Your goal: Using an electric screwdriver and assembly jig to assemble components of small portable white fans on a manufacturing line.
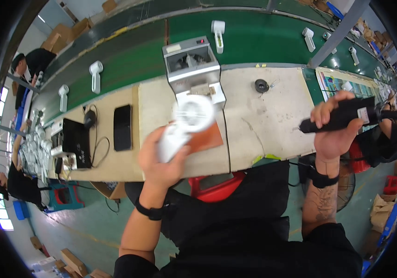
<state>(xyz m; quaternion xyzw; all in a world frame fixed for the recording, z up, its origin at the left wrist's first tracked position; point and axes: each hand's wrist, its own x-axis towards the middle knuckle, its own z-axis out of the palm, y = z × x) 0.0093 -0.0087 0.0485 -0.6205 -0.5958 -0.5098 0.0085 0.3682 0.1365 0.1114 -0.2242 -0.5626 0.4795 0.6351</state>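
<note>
My left hand (159,160) is closed around the handle of a white handheld fan (193,115), its round head smeared by motion. The fan is above an orange-brown pad (209,139) on the workbench. On the right, my right hand (330,134) grips a black electric screwdriver (340,118), its narrow tip pointing left and its cable running off to the right. Just beyond the fan stands a silver screw feeder (191,65) with an open window in its top. A small black ring-shaped part (261,85) lies on the bench between the feeder and the screwdriver.
Behind the bench runs a green conveyor belt (259,39) carrying several white fans (96,76). To the left lie a black phone (123,127), a black box-like device (74,143) and a loose cable. A grey post (340,34) rises at right. Co-workers (22,180) are at far left.
</note>
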